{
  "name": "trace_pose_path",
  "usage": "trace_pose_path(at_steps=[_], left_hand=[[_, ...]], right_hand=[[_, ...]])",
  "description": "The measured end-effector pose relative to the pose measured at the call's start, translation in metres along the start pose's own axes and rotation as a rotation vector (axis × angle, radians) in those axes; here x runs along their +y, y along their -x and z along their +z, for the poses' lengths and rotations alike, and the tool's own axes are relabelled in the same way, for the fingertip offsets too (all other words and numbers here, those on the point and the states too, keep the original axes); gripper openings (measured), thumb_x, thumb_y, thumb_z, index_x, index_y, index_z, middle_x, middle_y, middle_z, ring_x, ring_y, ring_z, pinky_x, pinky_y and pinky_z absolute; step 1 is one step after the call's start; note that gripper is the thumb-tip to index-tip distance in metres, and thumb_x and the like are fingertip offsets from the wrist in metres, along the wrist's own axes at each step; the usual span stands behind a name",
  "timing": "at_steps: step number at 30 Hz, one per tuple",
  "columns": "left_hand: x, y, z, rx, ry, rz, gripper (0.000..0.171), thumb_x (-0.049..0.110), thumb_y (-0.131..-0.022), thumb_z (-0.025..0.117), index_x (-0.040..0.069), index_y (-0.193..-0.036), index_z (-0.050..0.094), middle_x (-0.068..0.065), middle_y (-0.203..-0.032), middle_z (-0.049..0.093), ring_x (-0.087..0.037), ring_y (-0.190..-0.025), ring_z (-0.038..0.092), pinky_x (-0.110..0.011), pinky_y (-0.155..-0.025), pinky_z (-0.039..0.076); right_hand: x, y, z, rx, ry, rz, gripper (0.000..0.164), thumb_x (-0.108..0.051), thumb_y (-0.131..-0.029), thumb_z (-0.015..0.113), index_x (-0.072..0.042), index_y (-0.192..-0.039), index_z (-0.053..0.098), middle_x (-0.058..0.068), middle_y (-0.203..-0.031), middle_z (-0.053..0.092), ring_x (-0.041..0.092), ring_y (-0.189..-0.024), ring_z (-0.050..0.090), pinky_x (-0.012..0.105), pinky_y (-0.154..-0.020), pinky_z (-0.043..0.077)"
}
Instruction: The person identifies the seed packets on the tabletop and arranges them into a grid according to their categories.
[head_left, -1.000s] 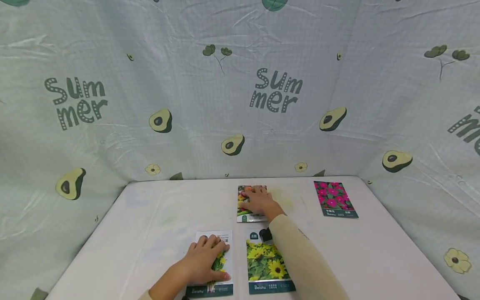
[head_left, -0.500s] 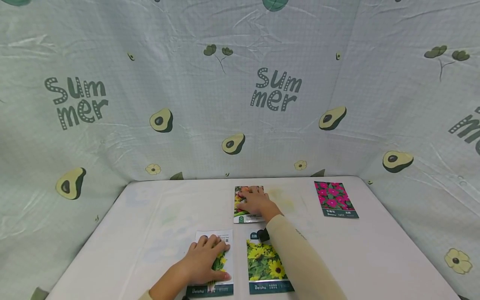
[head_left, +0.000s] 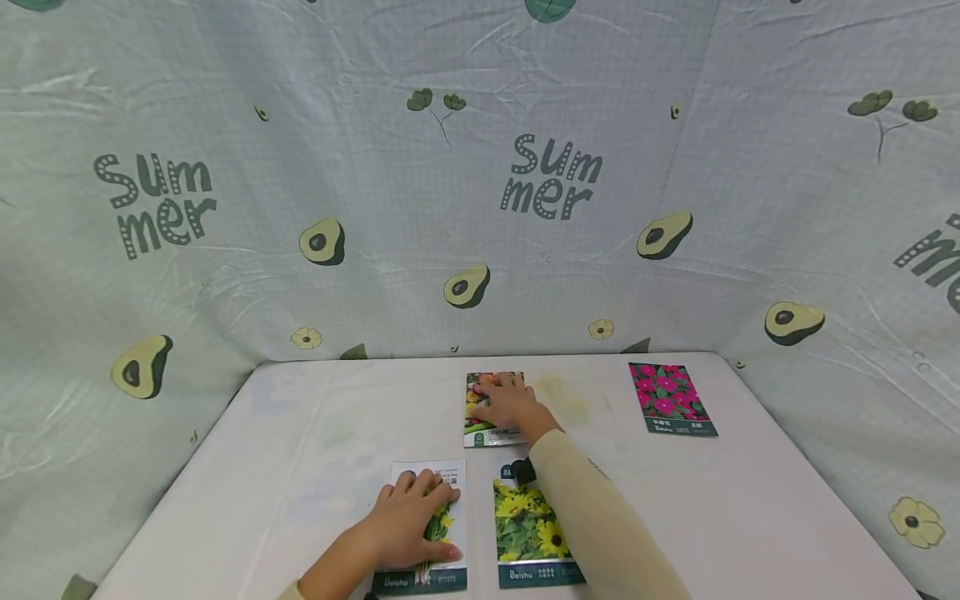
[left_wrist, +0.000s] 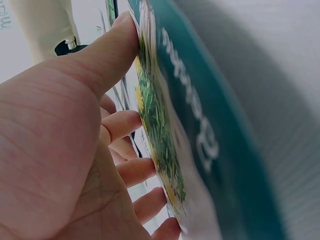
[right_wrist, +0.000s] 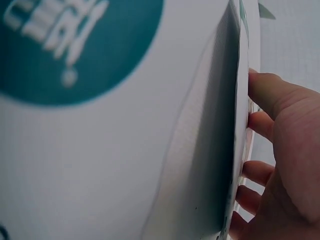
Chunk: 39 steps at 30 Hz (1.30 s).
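Note:
My left hand (head_left: 408, 521) rests with spread fingers on a white seed packet (head_left: 442, 581) showing yellow flowers and green leaves, at the table's near left-centre. In the left wrist view its thumb and fingertips (left_wrist: 136, 170) touch the packet's printed face. Farther back, my right hand (head_left: 510, 406) lies flat on a smaller packet (head_left: 480, 437) with a colourful picture, partly hidden by that hand. The right wrist view has the fingertips (right_wrist: 257, 171) against this packet. Below the right forearm lies a seed packet with yellow daisies (head_left: 525, 525), its right side partly covered by the sleeve.
A packet with pink flowers (head_left: 670, 396) lies at the table's back right. The white table (head_left: 315, 433) meets a hanging cloth (head_left: 375, 208) printed with avocados along its back and sides. A black wrist camera (head_left: 522, 472) hangs over the daisy packet.
My right hand has slid the colourful packet a short way left across the table. The left hand and the other packets have not moved.

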<state>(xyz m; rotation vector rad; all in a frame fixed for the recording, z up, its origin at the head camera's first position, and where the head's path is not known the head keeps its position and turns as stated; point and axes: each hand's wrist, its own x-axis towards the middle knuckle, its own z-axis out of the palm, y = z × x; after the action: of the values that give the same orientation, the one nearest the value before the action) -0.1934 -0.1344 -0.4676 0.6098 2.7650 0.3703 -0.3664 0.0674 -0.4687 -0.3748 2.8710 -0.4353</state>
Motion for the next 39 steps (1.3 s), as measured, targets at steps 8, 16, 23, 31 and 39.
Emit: trace_pose_path(at_steps=[8, 16, 23, 31, 39], left_hand=[[0.001, 0.001, -0.003, -0.018, 0.000, -0.003, 0.080, 0.072, -0.079, 0.073, 0.029, -0.145, 0.056, -0.005, -0.143, 0.047, -0.032, -0.122, 0.042, -0.058, -0.095, 0.038], [0.001, 0.001, -0.003, -0.019, 0.000, 0.001, 0.080, 0.072, -0.079, 0.072, 0.029, -0.145, 0.056, -0.004, -0.141, 0.047, -0.031, -0.120, 0.042, -0.056, -0.093, 0.038], [0.001, 0.001, -0.004, -0.020, 0.000, -0.004, 0.078, 0.072, -0.079, 0.073, 0.030, -0.144, 0.057, -0.004, -0.139, 0.048, -0.030, -0.119, 0.042, -0.055, -0.093, 0.038], [-0.001, 0.000, -0.005, -0.028, 0.010, -0.006, 0.076, 0.070, -0.080, 0.073, 0.031, -0.143, 0.057, -0.003, -0.138, 0.047, -0.030, -0.118, 0.041, -0.055, -0.092, 0.037], [0.002, 0.002, -0.008, -0.022, 0.014, 0.004, 0.074, 0.068, -0.081, 0.074, 0.030, -0.143, 0.058, -0.005, -0.138, 0.047, -0.031, -0.118, 0.041, -0.055, -0.092, 0.037]], right_hand=[[-0.002, -0.001, 0.003, 0.001, -0.006, -0.007, 0.066, -0.061, -0.099, 0.056, -0.031, -0.157, 0.044, 0.011, -0.166, 0.029, 0.042, -0.157, 0.015, 0.058, -0.123, 0.021], [-0.007, -0.002, 0.004, 0.003, -0.019, 0.000, 0.067, -0.060, -0.099, 0.058, -0.031, -0.157, 0.043, 0.010, -0.166, 0.030, 0.042, -0.158, 0.015, 0.058, -0.124, 0.020], [-0.012, -0.002, 0.004, 0.009, -0.011, -0.014, 0.067, -0.061, -0.098, 0.057, -0.032, -0.157, 0.044, 0.010, -0.166, 0.030, 0.042, -0.157, 0.016, 0.058, -0.123, 0.021], [-0.015, -0.004, 0.005, 0.005, 0.000, -0.016, 0.064, -0.061, -0.098, 0.057, -0.034, -0.155, 0.046, 0.009, -0.166, 0.030, 0.042, -0.157, 0.016, 0.058, -0.123, 0.021], [-0.020, -0.004, 0.004, 0.001, 0.000, -0.021, 0.063, -0.060, -0.099, 0.057, -0.033, -0.155, 0.046, 0.009, -0.166, 0.030, 0.042, -0.157, 0.016, 0.058, -0.123, 0.020]])
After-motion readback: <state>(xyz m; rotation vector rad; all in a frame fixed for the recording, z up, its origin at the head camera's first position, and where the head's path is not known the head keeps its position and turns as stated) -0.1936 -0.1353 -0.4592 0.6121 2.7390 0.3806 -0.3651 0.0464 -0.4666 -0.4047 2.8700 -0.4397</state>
